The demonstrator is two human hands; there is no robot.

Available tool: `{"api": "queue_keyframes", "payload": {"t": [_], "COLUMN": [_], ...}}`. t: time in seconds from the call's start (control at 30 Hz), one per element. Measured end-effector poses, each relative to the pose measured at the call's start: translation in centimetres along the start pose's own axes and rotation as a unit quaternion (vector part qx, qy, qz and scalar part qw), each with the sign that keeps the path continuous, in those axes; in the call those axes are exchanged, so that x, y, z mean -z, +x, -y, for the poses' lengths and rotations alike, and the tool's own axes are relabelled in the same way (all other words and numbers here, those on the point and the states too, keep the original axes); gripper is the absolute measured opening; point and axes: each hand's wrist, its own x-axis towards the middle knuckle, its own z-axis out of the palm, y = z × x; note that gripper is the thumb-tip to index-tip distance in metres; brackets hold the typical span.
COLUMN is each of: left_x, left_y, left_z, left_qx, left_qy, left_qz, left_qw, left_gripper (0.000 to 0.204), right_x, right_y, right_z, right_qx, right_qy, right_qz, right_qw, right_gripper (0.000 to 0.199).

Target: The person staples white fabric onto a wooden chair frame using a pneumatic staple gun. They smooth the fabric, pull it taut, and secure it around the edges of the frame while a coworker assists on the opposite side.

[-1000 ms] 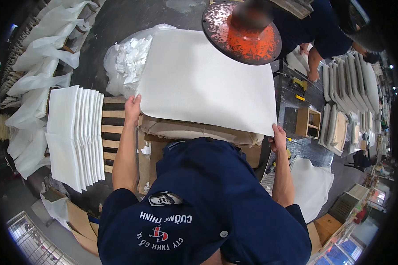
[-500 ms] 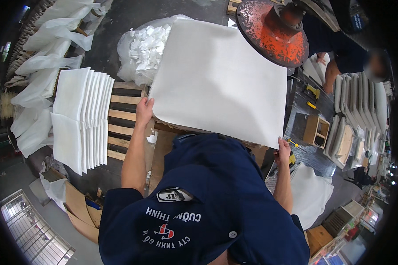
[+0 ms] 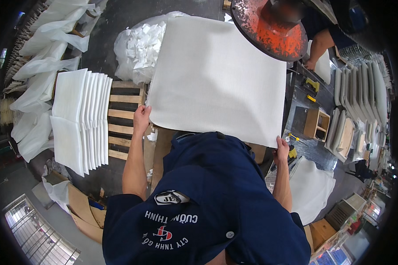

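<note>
White sheet (image 3: 216,79) appears largely spread; left hand (image 3: 141,119) pinches its near left corner; right hand (image 3: 281,150), its near right; neither corner yet released.

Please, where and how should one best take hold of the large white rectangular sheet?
Probably the edge at both near corners of the large white rectangular sheet, coming from the near side: it spreads wide, these corners lie nearest, and the left hand and right hand grip there.
</note>
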Motion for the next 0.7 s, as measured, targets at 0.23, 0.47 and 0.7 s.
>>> {"api": "queue_keyframes", "payload": {"t": [0.23,0.47,0.7], "left_x": [-0.4,-4.2,-10.1], "left_y": [-3.7,-10.8,-11.2], "left_z": [-0.8,2.4,-0.1], "left_qx": [0.153,0.310,0.295], "left_qy": [-0.098,-0.470,-0.475], "left_qz": [-0.069,-0.101,-0.038], "left_qw": [0.981,0.820,0.828], "left_gripper": [0.033,0.045,0.041], "right_x": [0.6,-3.0,-7.8], "right_y": [-0.7,-6.4,-5.8], "right_z": [-4.1,-5.8,-5.1], "right_qx": [-0.018,-0.164,-0.206], "right_qy": [-0.017,0.133,0.295], "right_qz": [-0.106,0.050,0.079], "right_qw": [0.994,0.976,0.930], "right_gripper": [0.038,0.050,0.045]}}
